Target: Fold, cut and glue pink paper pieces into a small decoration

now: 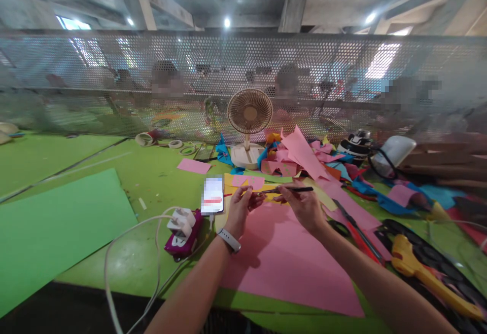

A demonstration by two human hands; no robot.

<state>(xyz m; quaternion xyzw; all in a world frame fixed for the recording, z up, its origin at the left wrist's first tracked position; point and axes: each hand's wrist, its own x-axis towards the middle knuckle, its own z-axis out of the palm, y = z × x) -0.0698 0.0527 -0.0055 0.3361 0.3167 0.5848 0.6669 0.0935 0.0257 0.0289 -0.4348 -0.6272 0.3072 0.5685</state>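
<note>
My right hand (302, 206) is closed around a slim dark pen-like tool (302, 189), whose thin end points left. Close by, my left hand (243, 206) has its fingers pinched together near that thin end. What sits between those fingers is too small to make out. Both hands are above a large pink paper sheet (292, 268), with yellow paper (272, 192) and small pink pieces (249, 181) just beyond. Left of my left hand lies a phone (212, 195) with a lit screen.
A purple power strip (185, 237) with white plugs and cables stands at left, near a green sheet (61, 227). Behind are a small fan (250, 113) and heaped paper scraps (297, 151). At right lie a red-handled cutter (361, 232) and a yellow-handled tool (429, 275).
</note>
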